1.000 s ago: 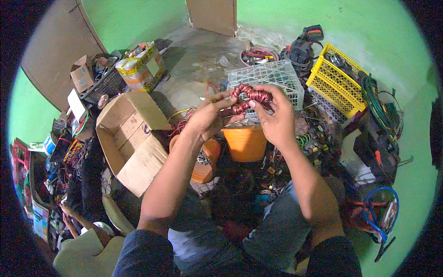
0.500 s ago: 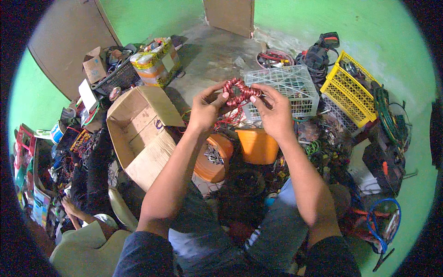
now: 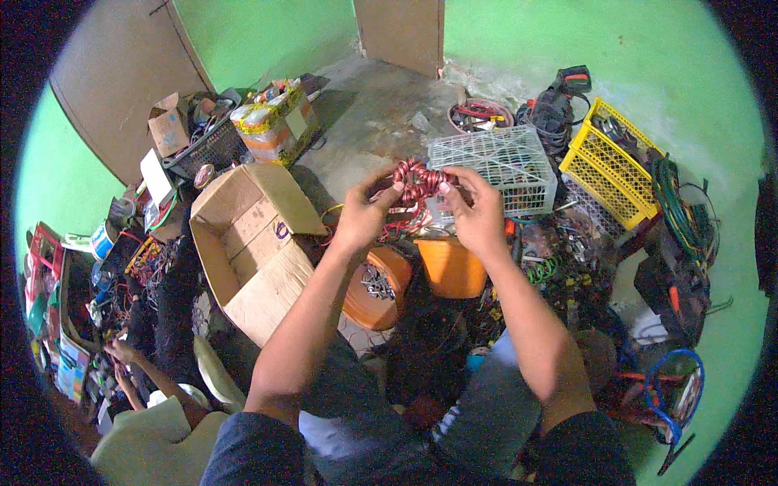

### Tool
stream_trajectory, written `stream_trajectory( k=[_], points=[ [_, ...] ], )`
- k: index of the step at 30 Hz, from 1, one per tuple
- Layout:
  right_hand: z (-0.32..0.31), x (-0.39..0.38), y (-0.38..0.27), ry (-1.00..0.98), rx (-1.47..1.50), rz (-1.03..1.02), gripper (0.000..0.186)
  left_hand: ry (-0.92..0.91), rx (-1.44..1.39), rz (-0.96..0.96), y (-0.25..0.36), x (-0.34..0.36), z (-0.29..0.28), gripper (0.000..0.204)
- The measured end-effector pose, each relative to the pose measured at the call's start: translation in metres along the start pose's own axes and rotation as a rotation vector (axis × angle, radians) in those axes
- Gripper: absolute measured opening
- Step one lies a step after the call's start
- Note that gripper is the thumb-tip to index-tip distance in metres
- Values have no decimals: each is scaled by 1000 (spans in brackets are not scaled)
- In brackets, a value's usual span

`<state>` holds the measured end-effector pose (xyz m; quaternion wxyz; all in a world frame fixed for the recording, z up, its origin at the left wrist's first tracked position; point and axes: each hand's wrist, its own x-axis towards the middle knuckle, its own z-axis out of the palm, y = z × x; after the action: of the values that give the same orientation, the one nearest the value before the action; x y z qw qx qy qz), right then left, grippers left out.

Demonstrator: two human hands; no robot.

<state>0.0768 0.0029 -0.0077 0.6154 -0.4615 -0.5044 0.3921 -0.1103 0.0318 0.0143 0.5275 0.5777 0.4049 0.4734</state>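
Note:
A ring-shaped bundle of coiled copper-red wire [image 3: 420, 172] is held between my two hands at the middle of the view. My left hand [image 3: 369, 201] grips its left side, thumb on top and fingers curled behind. My right hand [image 3: 475, 207] pinches its right side with thumb and fingers. Behind and below the bundle sit a white plastic crate [image 3: 502, 160] and an orange bucket [image 3: 450, 267]. Another orange container [image 3: 377, 304], lower left of the bucket, holds small metal pieces.
An open cardboard box [image 3: 243, 227] lies left, a yellow crate [image 3: 616, 182] and cable coils [image 3: 681, 202] right. A taped box [image 3: 267, 121] stands at the back. Piles of wires and parts surround me. Another person's arm [image 3: 154, 377] reaches into the clutter at lower left.
Since a second ago both my hands have shifted the bundle slightly, and it is turned so its ring shape faces me. The whole view has shifted a little rightward in the picture.

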Motion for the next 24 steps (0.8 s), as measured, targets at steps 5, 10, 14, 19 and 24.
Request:
stream_trajectory(
  k=[5, 10, 14, 19, 24],
  points=[
    [-44, -5, 2, 103, -215, -160, 22, -37, -46, 28, 6, -8, 45, 42],
    [-93, -18, -22, 154, -344, -205, 22, -370, 51, 136, -5, 0, 64, 30],
    [-155, -60, -45, 153, -304, 103, 20, -473, 260, 170, 3, -15, 124, 30],
    [-220, -98, -66, 292, -228, 53, 18, -517, 191, 253, 2, -24, 204, 29],
    [-285, -136, -79, 450, -584, -126, 21, -464, 32, 127, -1, -48, 287, 25]
  ],
)
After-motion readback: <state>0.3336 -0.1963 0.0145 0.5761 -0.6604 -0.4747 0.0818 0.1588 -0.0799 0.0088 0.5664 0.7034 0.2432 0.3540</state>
